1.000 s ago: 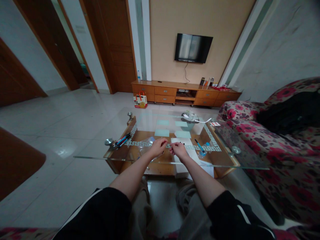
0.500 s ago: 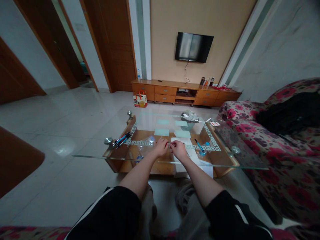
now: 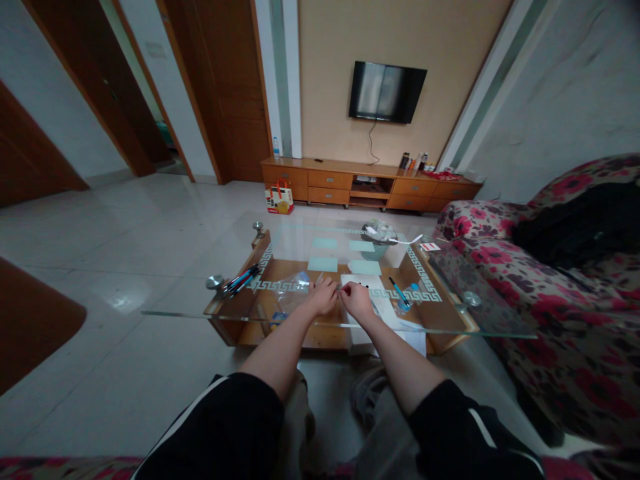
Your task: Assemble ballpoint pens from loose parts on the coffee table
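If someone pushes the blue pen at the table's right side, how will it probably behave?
The blue pen may roll, as its body looks slim and rod-like. It might also slide easily, because the glass tabletop looks smooth. Its straight shape suggests stiffness.

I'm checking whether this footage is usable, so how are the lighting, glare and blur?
Head view: dim, cool light; pale reflections on the black flat-screen television and glossy white tiled floor; wide-angle stretching towards the edges; the bare left hand and right hand look soft, anything between them too small to tell.
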Demonstrator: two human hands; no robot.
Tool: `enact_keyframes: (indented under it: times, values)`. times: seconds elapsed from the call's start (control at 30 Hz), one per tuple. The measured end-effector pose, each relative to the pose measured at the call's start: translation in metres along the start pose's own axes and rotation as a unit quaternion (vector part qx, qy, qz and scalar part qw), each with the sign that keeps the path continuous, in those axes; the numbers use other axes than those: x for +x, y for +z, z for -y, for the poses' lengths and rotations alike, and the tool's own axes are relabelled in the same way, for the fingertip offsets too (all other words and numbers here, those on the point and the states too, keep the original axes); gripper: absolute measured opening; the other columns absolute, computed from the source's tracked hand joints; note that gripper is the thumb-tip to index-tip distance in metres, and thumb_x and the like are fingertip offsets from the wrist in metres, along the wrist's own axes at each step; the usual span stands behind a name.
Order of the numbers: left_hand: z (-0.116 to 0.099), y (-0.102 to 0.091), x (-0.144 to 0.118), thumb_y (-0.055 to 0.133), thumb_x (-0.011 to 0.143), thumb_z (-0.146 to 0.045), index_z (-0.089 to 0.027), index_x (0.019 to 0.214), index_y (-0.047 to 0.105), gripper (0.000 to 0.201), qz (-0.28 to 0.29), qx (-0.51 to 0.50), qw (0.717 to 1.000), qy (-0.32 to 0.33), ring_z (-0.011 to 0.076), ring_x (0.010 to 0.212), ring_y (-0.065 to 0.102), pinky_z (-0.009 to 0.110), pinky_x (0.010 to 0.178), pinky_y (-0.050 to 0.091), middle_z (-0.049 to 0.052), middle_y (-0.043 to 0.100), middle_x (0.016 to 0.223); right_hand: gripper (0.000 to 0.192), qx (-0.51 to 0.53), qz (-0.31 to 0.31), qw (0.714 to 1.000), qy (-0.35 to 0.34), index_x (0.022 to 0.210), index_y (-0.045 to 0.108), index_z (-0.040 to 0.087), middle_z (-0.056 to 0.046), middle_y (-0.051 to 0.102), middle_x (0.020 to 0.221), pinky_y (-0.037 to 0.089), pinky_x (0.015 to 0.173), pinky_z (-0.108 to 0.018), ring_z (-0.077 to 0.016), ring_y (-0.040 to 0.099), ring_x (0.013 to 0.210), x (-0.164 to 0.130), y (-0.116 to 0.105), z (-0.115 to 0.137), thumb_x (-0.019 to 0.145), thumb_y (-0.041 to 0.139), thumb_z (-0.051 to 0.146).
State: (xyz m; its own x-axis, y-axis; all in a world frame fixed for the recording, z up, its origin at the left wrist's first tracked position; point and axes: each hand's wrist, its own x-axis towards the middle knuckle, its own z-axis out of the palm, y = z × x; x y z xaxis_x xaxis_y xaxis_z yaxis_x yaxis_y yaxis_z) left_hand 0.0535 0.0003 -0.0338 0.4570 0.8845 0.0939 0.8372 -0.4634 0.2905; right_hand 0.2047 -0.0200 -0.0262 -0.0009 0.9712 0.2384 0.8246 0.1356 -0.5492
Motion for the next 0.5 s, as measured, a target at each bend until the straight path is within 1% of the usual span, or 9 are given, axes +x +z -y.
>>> enact_keyframes:
  times: [0.13, 0.23, 0.33, 0.43, 0.5]
  values:
    - [0.002, 0.001, 0.000, 0.038, 0.097, -0.029, -0.027, 0.132, 0.051, 0.037, 0.003, 0.002, 1.000, 0.001, 0.0295, 0.120, 0.044, 0.049, 0.098, 0.036, 0.011, 0.050, 0.126, 0.020, -0.019, 0.016, 1.000, 0.000, 0.087, 0.076, 0.017, -0.007, 0.076, 0.085, 0.045, 0.076, -0.024, -0.0182, 0.068, 0.080, 0.000, 0.002, 0.000, 0.081, 0.059, 0.010]
    - [0.002, 0.001, 0.000, 0.038, 0.098, -0.030, -0.027, 0.134, 0.049, 0.038, 0.007, 0.001, 1.000, -0.005, 0.0301, 0.122, 0.043, 0.049, 0.098, 0.036, 0.011, 0.049, 0.128, 0.020, -0.023, 0.030, 0.999, -0.001, 0.088, 0.077, 0.017, -0.006, 0.076, 0.086, 0.046, 0.079, -0.023, -0.0178, 0.069, 0.082, 0.000, 0.003, -0.001, 0.080, 0.060, 0.010]
    - [0.000, -0.002, -0.002, 0.035, 0.100, -0.033, -0.026, 0.132, 0.050, 0.037, 0.007, 0.001, 1.000, -0.011, 0.0303, 0.121, 0.044, 0.050, 0.097, 0.036, 0.012, 0.050, 0.129, 0.019, -0.024, 0.034, 0.999, -0.004, 0.088, 0.077, 0.017, -0.007, 0.076, 0.086, 0.046, 0.079, -0.023, -0.0176, 0.069, 0.082, 0.000, 0.005, -0.003, 0.081, 0.060, 0.012]
    - [-0.003, -0.011, -0.005, 0.041, 0.098, -0.030, -0.023, 0.126, 0.054, 0.032, -0.016, 0.005, 1.000, -0.008, 0.0300, 0.121, 0.045, 0.048, 0.097, 0.036, 0.012, 0.053, 0.125, 0.017, -0.028, 0.043, 0.999, -0.006, 0.085, 0.076, 0.016, -0.007, 0.076, 0.085, 0.046, 0.077, -0.022, -0.0172, 0.069, 0.081, 0.000, 0.006, -0.003, 0.080, 0.061, 0.011]
    - [-0.008, -0.021, -0.007, 0.048, 0.093, -0.025, -0.022, 0.119, 0.057, 0.027, -0.054, -0.007, 0.999, 0.004, 0.0290, 0.118, 0.048, 0.046, 0.096, 0.036, 0.011, 0.057, 0.120, 0.017, -0.032, 0.047, 0.998, -0.010, 0.085, 0.076, 0.016, -0.007, 0.076, 0.085, 0.045, 0.077, -0.022, -0.0170, 0.069, 0.081, 0.000, 0.005, -0.002, 0.080, 0.061, 0.011]
